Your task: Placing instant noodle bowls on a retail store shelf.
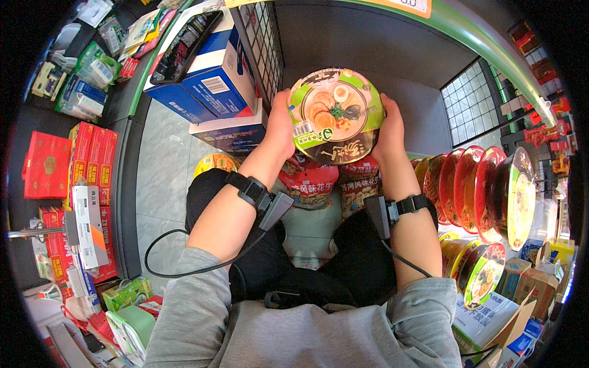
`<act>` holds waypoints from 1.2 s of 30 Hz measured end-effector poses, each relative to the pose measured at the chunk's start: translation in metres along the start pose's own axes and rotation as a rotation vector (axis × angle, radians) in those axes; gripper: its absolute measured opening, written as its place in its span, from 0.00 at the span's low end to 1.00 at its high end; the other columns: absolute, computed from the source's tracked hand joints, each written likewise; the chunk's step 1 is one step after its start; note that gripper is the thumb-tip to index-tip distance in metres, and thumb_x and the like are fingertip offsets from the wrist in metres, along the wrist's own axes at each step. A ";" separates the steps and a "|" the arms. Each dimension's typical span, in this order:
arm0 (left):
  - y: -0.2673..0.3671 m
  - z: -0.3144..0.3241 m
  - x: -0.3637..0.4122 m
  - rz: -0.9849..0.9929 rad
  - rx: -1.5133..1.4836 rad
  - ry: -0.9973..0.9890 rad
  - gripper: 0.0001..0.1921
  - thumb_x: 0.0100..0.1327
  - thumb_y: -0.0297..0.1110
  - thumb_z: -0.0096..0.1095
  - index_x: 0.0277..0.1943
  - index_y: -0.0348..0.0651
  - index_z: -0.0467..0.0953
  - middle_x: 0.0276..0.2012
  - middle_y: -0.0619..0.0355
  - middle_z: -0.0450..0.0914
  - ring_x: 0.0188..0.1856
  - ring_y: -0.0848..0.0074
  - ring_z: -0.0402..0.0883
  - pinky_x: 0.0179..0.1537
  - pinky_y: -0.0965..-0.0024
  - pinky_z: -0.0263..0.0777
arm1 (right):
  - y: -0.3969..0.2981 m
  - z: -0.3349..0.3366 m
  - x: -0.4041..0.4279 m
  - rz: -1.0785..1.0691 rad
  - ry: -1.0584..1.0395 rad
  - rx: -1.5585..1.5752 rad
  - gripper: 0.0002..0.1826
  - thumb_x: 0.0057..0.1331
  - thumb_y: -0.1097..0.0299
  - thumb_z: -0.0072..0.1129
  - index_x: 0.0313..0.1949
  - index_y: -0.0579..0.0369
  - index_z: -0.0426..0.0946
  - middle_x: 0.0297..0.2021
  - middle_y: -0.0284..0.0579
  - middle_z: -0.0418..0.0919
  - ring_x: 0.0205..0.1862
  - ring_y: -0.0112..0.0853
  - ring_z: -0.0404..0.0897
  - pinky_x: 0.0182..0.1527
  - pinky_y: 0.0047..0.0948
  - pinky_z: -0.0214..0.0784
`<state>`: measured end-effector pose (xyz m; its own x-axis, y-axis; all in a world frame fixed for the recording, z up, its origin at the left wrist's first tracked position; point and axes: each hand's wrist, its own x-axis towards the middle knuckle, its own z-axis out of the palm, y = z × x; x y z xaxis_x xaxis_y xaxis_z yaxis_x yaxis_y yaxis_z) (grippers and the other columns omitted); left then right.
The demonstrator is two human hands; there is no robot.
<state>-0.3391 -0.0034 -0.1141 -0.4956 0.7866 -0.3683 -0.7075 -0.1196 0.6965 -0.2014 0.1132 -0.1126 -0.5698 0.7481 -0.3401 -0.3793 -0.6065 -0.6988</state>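
Observation:
An instant noodle bowl (336, 115) with a green and black printed lid is held between both my hands, its lid turned up towards me. My left hand (281, 122) grips its left side, my right hand (390, 126) its right side. Beyond the bowl lies the dark shelf (405, 101) of a display rack. Red bags of peanuts (310, 186) stand on the floor below the bowl, partly hidden by it. Each wrist wears a black strap with a cabled device.
Stacked noodle bowls (494, 198) stand on the right, above an open cardboard box (515, 322). Blue and white cartons (216, 87) with a smartphone (186, 46) on top are at the upper left. A yellow noodle bowl (215, 164) sits near the left knee. Shelves of packaged goods line the left.

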 end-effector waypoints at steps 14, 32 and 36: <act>0.001 0.004 -0.005 0.006 0.012 0.028 0.22 0.64 0.47 0.33 0.46 0.40 0.71 0.41 0.52 0.78 0.40 0.67 0.79 0.43 0.67 0.74 | -0.002 0.006 -0.006 -0.004 0.048 -0.061 0.18 0.64 0.57 0.41 0.44 0.57 0.71 0.40 0.43 0.77 0.39 0.32 0.76 0.45 0.30 0.66; -0.003 -0.002 0.002 0.007 0.028 -0.006 0.23 0.64 0.47 0.33 0.47 0.39 0.70 0.42 0.52 0.78 0.40 0.68 0.80 0.42 0.68 0.74 | -0.001 0.001 0.000 0.020 0.061 -0.066 0.18 0.64 0.58 0.41 0.44 0.57 0.70 0.41 0.44 0.76 0.42 0.32 0.75 0.47 0.31 0.66; -0.003 -0.004 0.003 0.012 0.024 -0.016 0.23 0.64 0.48 0.33 0.47 0.40 0.71 0.42 0.52 0.78 0.40 0.69 0.80 0.42 0.69 0.74 | 0.000 0.003 -0.001 0.007 0.076 -0.073 0.18 0.64 0.57 0.42 0.43 0.56 0.71 0.39 0.43 0.77 0.40 0.33 0.76 0.45 0.31 0.65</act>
<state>-0.3401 -0.0030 -0.1197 -0.4954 0.7951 -0.3499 -0.6893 -0.1147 0.7154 -0.2030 0.1115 -0.1103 -0.5139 0.7640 -0.3901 -0.3199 -0.5926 -0.7392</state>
